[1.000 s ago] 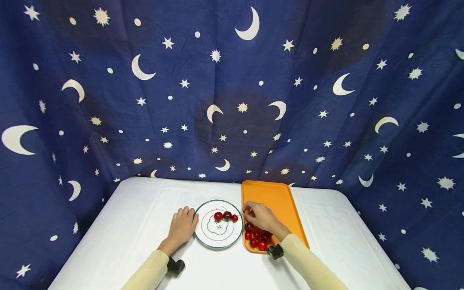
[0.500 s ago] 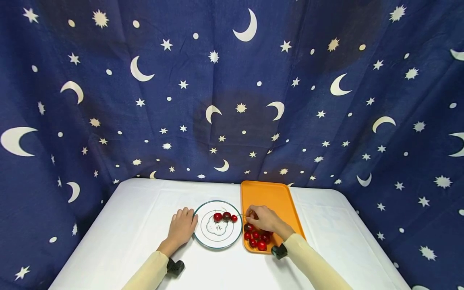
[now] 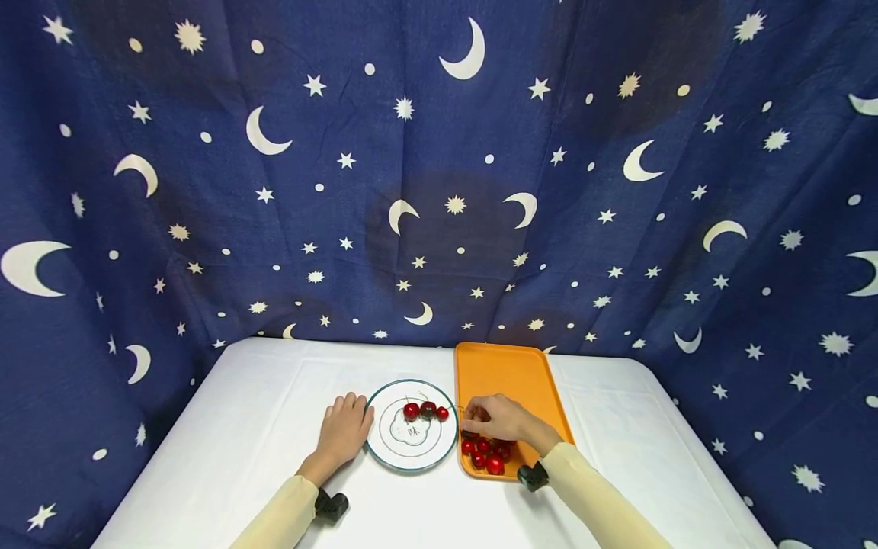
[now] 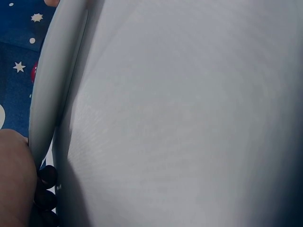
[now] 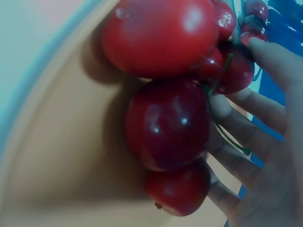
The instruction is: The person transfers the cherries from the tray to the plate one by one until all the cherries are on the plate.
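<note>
My left hand [image 3: 348, 425] lies at the left rim of a white plate [image 3: 411, 459] with a blue-green edge. In the left wrist view the plate's rim [image 4: 59, 71] passes between that hand's flesh and dark rounded shapes under it. Several cherries [image 3: 411, 411] sit on the plate's far half, stems up or sideways. My right hand [image 3: 504, 419] is over the near left part of an orange tray [image 3: 507, 366]. Its thumb and fingertips pinch a dark cherry [image 5: 239, 68]. Other cherries lie close beside it, including a big bright red one [image 5: 161, 35] and one with a green stem [image 5: 168, 125].
Plate and tray stand side by side on a white-covered table [image 3: 274, 427]. A dark blue curtain [image 3: 439, 191] with moons and stars hangs behind and at both sides. Each wrist carries a small black camera [image 3: 331, 505]. The tray has a raised rim.
My right hand has drawn back from the plate's side, slightly toward me, down to the dark cherry in the tray. My left hand and the cherries on the plate hold their places.
</note>
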Action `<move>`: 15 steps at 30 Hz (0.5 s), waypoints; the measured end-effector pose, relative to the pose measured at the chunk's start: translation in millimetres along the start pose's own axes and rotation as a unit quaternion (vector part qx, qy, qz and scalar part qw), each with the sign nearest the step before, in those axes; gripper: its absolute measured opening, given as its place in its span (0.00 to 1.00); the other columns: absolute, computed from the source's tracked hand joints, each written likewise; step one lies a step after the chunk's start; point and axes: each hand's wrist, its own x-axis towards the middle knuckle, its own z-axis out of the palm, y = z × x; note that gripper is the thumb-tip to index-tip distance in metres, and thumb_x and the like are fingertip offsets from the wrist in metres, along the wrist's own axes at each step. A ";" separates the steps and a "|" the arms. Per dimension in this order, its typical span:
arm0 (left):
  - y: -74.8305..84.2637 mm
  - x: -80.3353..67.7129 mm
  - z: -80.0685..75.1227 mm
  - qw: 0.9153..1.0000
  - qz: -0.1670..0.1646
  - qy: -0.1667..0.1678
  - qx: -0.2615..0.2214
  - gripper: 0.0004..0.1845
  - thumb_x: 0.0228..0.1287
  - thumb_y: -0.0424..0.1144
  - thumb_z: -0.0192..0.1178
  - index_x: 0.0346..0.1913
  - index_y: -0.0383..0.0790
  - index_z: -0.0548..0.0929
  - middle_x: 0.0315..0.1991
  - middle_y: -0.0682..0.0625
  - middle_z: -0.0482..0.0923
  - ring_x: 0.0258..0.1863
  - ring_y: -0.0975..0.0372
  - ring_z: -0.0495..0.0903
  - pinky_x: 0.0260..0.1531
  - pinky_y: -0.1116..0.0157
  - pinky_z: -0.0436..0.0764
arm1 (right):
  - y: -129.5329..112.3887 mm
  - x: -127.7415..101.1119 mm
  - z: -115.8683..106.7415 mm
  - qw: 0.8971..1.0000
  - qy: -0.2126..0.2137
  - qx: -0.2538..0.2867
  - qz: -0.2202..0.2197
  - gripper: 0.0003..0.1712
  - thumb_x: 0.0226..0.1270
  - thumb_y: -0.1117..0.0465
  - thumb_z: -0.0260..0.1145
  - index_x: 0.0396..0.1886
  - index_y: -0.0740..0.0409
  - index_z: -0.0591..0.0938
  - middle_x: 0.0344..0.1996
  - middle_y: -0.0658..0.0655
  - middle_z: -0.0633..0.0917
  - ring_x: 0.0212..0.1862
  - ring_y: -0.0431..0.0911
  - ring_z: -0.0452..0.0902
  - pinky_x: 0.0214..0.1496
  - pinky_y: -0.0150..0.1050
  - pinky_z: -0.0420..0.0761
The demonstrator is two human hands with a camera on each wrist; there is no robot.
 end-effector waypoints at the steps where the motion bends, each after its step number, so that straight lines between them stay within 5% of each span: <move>1: -0.2 0.1 0.2 1.000 0.000 0.001 0.000 0.13 0.79 0.44 0.50 0.40 0.39 0.77 0.34 0.48 0.67 0.34 0.57 0.61 0.36 0.60 0.60 | 0.5 0.2 0.0 1.000 -0.003 0.004 -0.005 0.15 0.71 0.42 0.67 0.40 0.47 0.83 0.27 0.43 0.81 0.30 0.37 0.73 0.38 0.33 0.73; 15: 1.6 -0.7 -0.4 1.000 0.005 0.012 -0.003 0.12 0.79 0.43 0.51 0.39 0.39 0.76 0.33 0.48 0.67 0.33 0.57 0.61 0.35 0.60 0.60 | 7.4 1.3 2.0 0.999 0.007 0.024 -0.030 0.13 0.73 0.46 0.67 0.40 0.49 0.83 0.28 0.44 0.81 0.31 0.36 0.73 0.37 0.31 0.73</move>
